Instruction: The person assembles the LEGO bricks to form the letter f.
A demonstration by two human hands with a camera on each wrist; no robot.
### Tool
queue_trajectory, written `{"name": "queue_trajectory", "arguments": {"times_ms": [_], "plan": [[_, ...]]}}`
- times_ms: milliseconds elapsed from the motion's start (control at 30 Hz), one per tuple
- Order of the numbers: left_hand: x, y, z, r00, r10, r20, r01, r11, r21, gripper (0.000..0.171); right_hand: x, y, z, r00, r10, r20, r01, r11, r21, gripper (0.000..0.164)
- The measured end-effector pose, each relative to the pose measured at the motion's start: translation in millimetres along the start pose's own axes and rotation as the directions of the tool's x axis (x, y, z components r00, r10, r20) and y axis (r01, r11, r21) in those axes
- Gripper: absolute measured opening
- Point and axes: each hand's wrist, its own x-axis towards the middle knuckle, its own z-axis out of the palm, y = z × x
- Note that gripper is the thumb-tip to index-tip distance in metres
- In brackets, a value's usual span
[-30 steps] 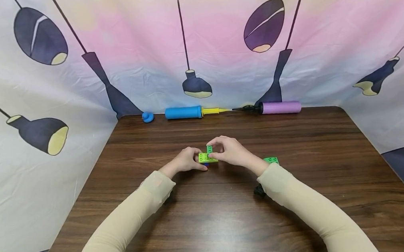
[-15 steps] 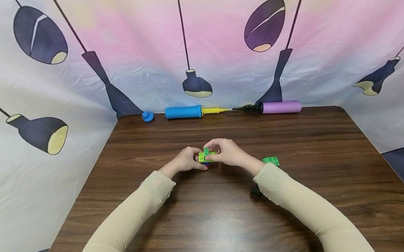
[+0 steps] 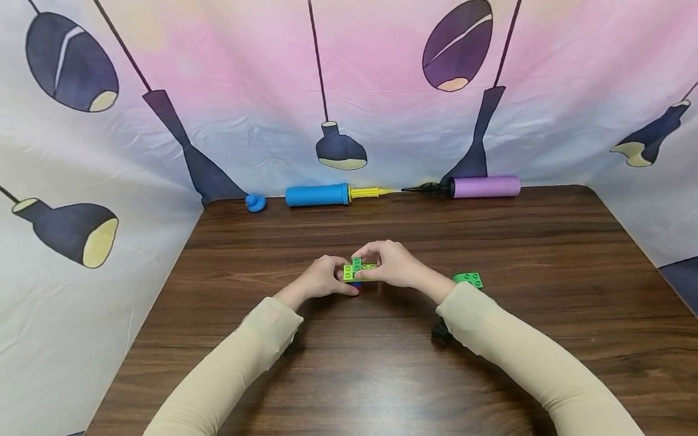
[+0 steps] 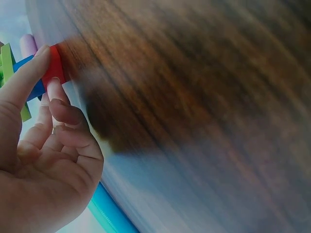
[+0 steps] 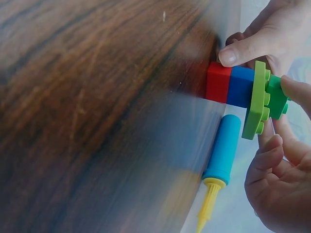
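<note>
A small stack of toy building bricks stands on the brown table (image 3: 363, 376). Its red brick (image 5: 217, 82) is lowest, a blue brick (image 5: 240, 86) sits on that, and a lime green plate (image 5: 254, 109) lies across them. My left hand (image 3: 324, 276) pinches the stack low down, thumb and finger at the red brick in the left wrist view. On top of the plate is a green brick (image 5: 276, 97), which my right hand (image 3: 395, 265) pinches between thumb and fingers. Whether its studs are fully seated cannot be seen.
Another green brick (image 3: 471, 279) lies right of the hands, partly behind the right cuff. Near it is a small black piece (image 3: 441, 332). Along the back edge lie a blue duck (image 3: 255, 203), a blue hand pump (image 3: 317, 195) and a purple hand pump (image 3: 486, 186).
My right hand has moved slightly left and down, bringing the green brick from behind the plate onto it, then stayed there. My left hand has kept its grip on the stack.
</note>
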Motion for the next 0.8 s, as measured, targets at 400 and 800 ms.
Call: {"name": "queue_trajectory", "arguments": {"times_ms": [400, 800], "plan": [[-3.5, 0.5, 0.1, 1.0, -0.019, -0.011, 0.019, 1.0, 0.002, 0.034, -3.7, -4.4, -2.3, 1.0, 0.004, -0.009, -0.004, 1.0, -0.027, 0.035], [-5.8, 1.8, -0.5, 1.0, -0.01, -0.017, 0.009, 1.0, -0.011, 0.027, -3.2, -5.0, -1.1, 1.0, 0.013, -0.019, -0.013, 0.999, -0.031, 0.035]]}}
